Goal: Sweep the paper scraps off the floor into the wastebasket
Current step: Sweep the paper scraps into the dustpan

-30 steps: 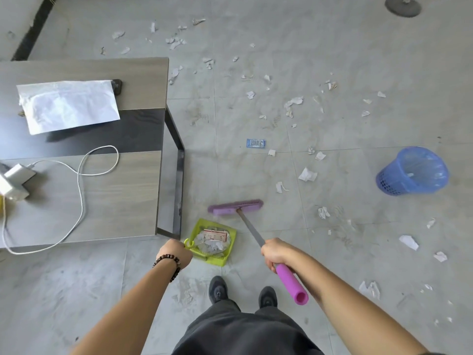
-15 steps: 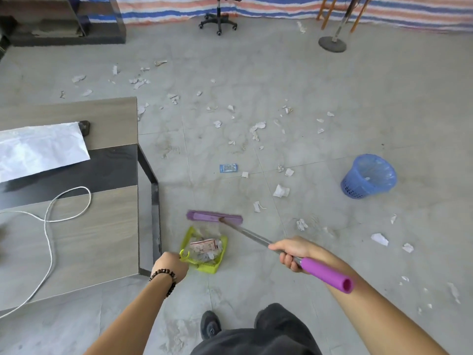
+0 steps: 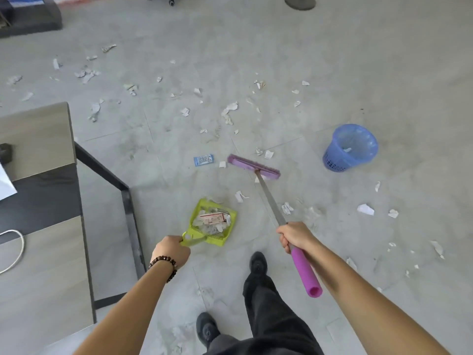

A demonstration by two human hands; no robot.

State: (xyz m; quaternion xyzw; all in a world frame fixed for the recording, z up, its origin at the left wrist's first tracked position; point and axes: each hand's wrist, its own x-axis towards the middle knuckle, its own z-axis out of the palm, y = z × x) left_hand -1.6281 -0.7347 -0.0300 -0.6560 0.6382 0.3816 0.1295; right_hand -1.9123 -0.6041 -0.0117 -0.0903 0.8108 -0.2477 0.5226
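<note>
My left hand (image 3: 171, 253) grips the handle of a lime-green dustpan (image 3: 220, 239), which lies on the floor holding several paper scraps and a printed wrapper. My right hand (image 3: 294, 237) grips the shaft of a broom with a purple foam grip; its purple head (image 3: 252, 167) is out ahead on the floor, past the dustpan. White paper scraps (image 3: 231, 107) are scattered widely over the grey tiles, a few right by the broom head. A blue mesh wastebasket (image 3: 349, 149) stands upright to the right, with a scrap inside.
A wooden table with a black metal frame (image 3: 128, 201) fills the left side, close to the dustpan. A blue packet (image 3: 203, 160) lies on the floor left of the broom head. My shoes (image 3: 257, 263) are near the bottom centre. A round stand base (image 3: 300, 2) sits far off.
The broom head has moved forward and right, away from the dustpan toward the scraps near the blue packet. I have stepped forward; the dustpan stays in my left hand.
</note>
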